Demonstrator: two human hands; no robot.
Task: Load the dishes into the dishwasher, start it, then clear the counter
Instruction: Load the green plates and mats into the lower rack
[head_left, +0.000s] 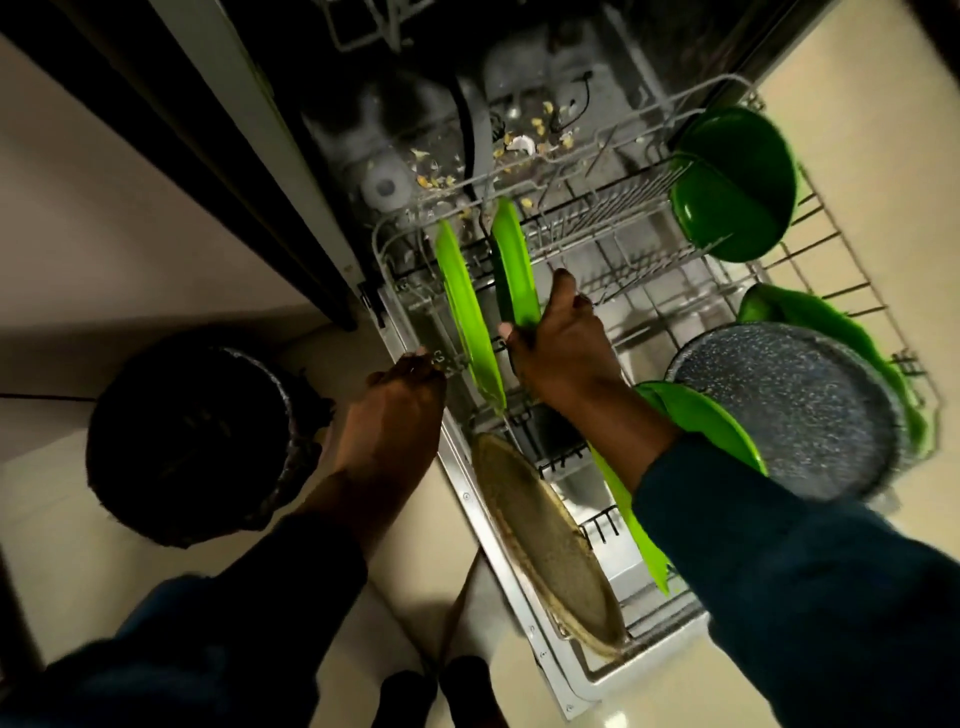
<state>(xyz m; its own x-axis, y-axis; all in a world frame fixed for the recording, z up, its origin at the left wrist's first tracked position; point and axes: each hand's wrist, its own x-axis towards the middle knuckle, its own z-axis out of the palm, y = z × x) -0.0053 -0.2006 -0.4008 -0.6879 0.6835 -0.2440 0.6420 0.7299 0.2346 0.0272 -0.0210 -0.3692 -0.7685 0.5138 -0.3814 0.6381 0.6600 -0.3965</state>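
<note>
1. The dishwasher's lower rack (613, 244) is pulled out across the centre and right of the frame, over the open door (498, 525).
2. Two bright green plates stand on edge in the rack's tines at centre frame: the left plate (467, 317) and the right plate (514, 265), side by side and apart.
3. At the upper right of the rack sit two dark green bowls (737, 182), tilted on edge and touching each other.
4. At the right, a speckled grey pan (789, 410) lies in the rack, with another green dish (815, 317) behind it and a green plate (706, 421) against its near side.
5. A round tan dish (550, 540) stands on edge in the lower centre, near a further green plate (634, 525).
6. The right hand (556, 343) has its grip closed on the lower rim of the right plate, thumb on one face and fingers on the other.
7. The left hand (395, 410) rests on the rack's left edge wire, just beside the left plate; whether its grip curls round the wire cannot be told.
8. Food scraps (540, 130) lie on the tub floor at upper centre.
9. A dark round pot (192, 441) sits on the floor at the lower left.
</note>
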